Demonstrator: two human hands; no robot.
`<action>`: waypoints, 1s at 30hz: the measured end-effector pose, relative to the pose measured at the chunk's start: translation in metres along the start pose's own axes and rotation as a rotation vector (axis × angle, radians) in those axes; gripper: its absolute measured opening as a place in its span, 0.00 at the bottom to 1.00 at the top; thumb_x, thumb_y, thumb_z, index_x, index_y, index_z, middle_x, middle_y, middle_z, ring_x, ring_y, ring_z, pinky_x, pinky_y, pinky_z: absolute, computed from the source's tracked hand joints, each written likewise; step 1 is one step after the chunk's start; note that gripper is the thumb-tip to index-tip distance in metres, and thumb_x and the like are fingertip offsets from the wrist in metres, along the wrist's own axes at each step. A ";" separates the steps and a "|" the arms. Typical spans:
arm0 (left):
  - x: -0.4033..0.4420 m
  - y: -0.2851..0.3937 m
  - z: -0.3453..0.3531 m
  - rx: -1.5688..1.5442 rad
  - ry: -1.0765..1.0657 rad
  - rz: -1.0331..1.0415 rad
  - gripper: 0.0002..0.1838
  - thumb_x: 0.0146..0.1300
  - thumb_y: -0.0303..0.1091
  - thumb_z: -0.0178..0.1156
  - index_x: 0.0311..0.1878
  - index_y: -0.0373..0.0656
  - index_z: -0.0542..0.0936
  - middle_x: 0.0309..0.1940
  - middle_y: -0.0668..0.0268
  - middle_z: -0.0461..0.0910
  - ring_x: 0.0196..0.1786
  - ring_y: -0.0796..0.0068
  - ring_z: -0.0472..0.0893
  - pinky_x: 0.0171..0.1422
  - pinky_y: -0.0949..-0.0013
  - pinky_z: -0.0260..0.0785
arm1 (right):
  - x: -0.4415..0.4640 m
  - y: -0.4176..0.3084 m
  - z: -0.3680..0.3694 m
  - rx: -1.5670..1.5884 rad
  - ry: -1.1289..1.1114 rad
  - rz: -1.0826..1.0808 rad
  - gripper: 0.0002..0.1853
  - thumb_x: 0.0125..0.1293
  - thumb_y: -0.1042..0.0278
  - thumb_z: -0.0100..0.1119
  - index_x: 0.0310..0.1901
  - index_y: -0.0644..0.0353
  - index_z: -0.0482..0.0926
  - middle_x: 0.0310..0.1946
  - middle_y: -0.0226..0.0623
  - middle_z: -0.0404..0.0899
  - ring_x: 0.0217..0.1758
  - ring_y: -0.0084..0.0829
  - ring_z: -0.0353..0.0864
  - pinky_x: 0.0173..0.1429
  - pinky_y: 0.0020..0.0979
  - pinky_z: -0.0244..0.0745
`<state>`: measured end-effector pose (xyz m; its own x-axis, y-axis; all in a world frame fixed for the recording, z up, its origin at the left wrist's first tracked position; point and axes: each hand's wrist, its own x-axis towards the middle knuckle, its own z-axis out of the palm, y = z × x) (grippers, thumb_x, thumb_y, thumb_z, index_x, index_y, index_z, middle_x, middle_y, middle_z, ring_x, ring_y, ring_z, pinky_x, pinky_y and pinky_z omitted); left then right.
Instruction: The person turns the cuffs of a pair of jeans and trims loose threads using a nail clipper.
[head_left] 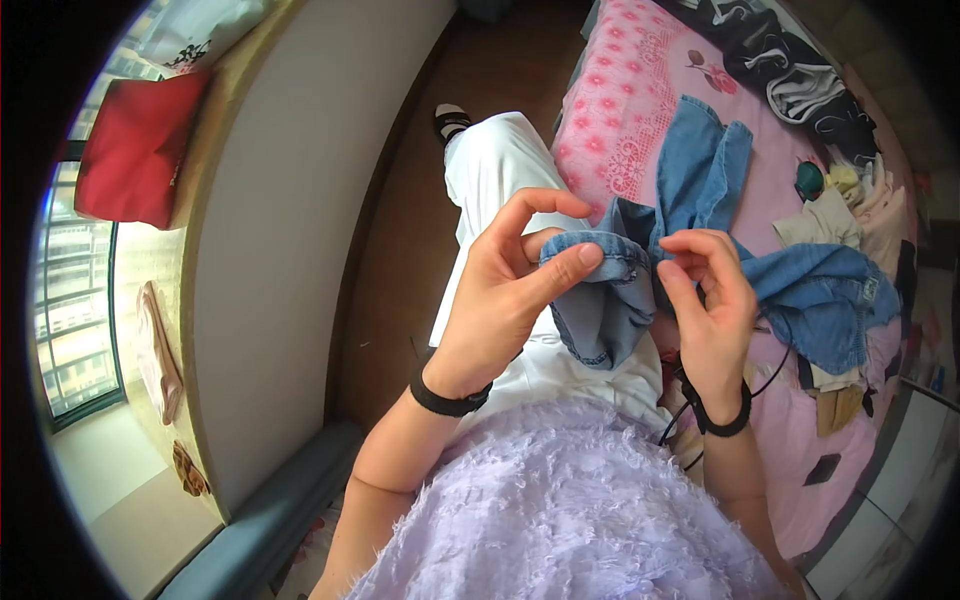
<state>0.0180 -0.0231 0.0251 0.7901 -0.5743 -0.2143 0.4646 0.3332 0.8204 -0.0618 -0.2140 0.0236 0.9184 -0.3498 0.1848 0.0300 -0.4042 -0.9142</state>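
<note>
My left hand [505,285] grips the rolled edge of a blue denim garment [605,315], thumb on top and fingers tucked behind. That edge forms a loop above my lap, and the cloth below it hangs in folds. At the right side of the loop is my right hand [712,305], its fingers loosely curled. A small gap shows between its thumb and index fingertips, close to the cloth. More of the denim [700,170] lies on the bed, and another denim part with a pale label [830,305] spreads to the right. How these parts join is partly hidden by my right hand.
A pink patterned bed [620,110] stands at my right, with dark clothes [775,75] and pale clothes [850,215] piled along it. Dark cords run near my right wrist. On the left are a white wall [270,250] and a windowsill holding a red bag [140,150].
</note>
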 end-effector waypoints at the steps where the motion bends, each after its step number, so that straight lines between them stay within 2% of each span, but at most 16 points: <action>1: -0.001 0.001 0.003 0.016 -0.015 -0.004 0.18 0.69 0.25 0.65 0.59 0.40 0.73 0.40 0.68 0.86 0.49 0.85 0.82 0.50 0.79 0.72 | -0.001 -0.008 -0.004 0.025 -0.013 -0.036 0.11 0.62 0.79 0.68 0.46 0.65 0.82 0.44 0.36 0.79 0.38 0.27 0.80 0.45 0.26 0.75; 4: -0.001 0.000 0.012 0.134 -0.046 0.028 0.18 0.68 0.22 0.65 0.58 0.38 0.73 0.43 0.67 0.83 0.49 0.84 0.83 0.49 0.79 0.72 | -0.002 -0.027 -0.005 -0.055 -0.053 -0.189 0.12 0.59 0.79 0.71 0.46 0.64 0.83 0.43 0.36 0.79 0.38 0.26 0.80 0.43 0.27 0.76; 5: -0.001 -0.001 0.016 0.137 -0.060 0.034 0.17 0.67 0.21 0.65 0.56 0.36 0.73 0.47 0.66 0.81 0.50 0.82 0.83 0.50 0.78 0.73 | -0.002 -0.027 -0.003 -0.049 -0.031 -0.174 0.13 0.57 0.80 0.73 0.44 0.64 0.84 0.44 0.37 0.79 0.37 0.26 0.81 0.42 0.28 0.77; 9: 0.000 -0.003 0.024 0.306 -0.057 0.112 0.15 0.65 0.20 0.65 0.54 0.33 0.75 0.51 0.63 0.80 0.52 0.78 0.84 0.52 0.75 0.74 | -0.005 -0.013 -0.004 -0.054 0.010 -0.184 0.11 0.58 0.80 0.72 0.43 0.64 0.85 0.43 0.37 0.80 0.38 0.27 0.82 0.42 0.27 0.78; 12: 0.002 -0.010 0.025 0.392 -0.051 0.240 0.15 0.66 0.23 0.67 0.53 0.34 0.76 0.45 0.66 0.82 0.50 0.81 0.83 0.53 0.78 0.74 | -0.006 -0.011 -0.008 -0.064 0.004 -0.187 0.08 0.60 0.82 0.70 0.40 0.65 0.84 0.42 0.38 0.80 0.39 0.27 0.82 0.42 0.26 0.79; 15: 0.001 -0.007 0.025 0.447 -0.081 0.210 0.13 0.66 0.23 0.67 0.52 0.33 0.77 0.47 0.66 0.80 0.52 0.81 0.82 0.53 0.77 0.73 | -0.005 -0.017 -0.009 0.010 -0.015 -0.119 0.04 0.63 0.81 0.66 0.39 0.66 0.81 0.42 0.38 0.79 0.40 0.26 0.81 0.42 0.26 0.79; 20: 0.001 -0.010 0.024 0.390 -0.066 0.166 0.11 0.66 0.23 0.65 0.49 0.35 0.77 0.45 0.66 0.82 0.49 0.80 0.84 0.49 0.76 0.72 | -0.003 -0.015 -0.012 0.188 -0.073 0.028 0.02 0.70 0.78 0.59 0.40 0.67 0.79 0.45 0.36 0.78 0.43 0.22 0.79 0.44 0.23 0.76; 24: 0.001 -0.004 0.025 0.337 -0.049 0.099 0.10 0.66 0.24 0.66 0.49 0.36 0.77 0.43 0.67 0.84 0.47 0.83 0.83 0.48 0.77 0.71 | -0.004 -0.009 -0.015 0.278 -0.083 0.096 0.03 0.72 0.76 0.58 0.41 0.67 0.79 0.47 0.34 0.77 0.43 0.19 0.77 0.46 0.21 0.75; 27: 0.001 -0.003 0.023 0.363 -0.067 0.097 0.11 0.70 0.26 0.65 0.51 0.36 0.75 0.38 0.69 0.86 0.42 0.90 0.79 0.44 0.83 0.68 | -0.004 -0.009 -0.015 0.313 -0.077 0.113 0.03 0.72 0.76 0.59 0.42 0.68 0.79 0.47 0.34 0.76 0.43 0.19 0.78 0.47 0.22 0.75; 30: 0.001 -0.002 0.027 0.316 -0.021 0.074 0.10 0.66 0.24 0.66 0.48 0.36 0.77 0.37 0.69 0.85 0.44 0.86 0.81 0.46 0.79 0.70 | -0.003 -0.013 -0.013 0.308 -0.081 0.078 0.03 0.70 0.78 0.61 0.42 0.67 0.79 0.47 0.34 0.77 0.44 0.19 0.78 0.47 0.22 0.76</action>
<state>0.0067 -0.0445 0.0378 0.8071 -0.5737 -0.1393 0.2563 0.1280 0.9581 -0.0700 -0.2184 0.0393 0.9505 -0.2966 0.0924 0.0653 -0.1000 -0.9928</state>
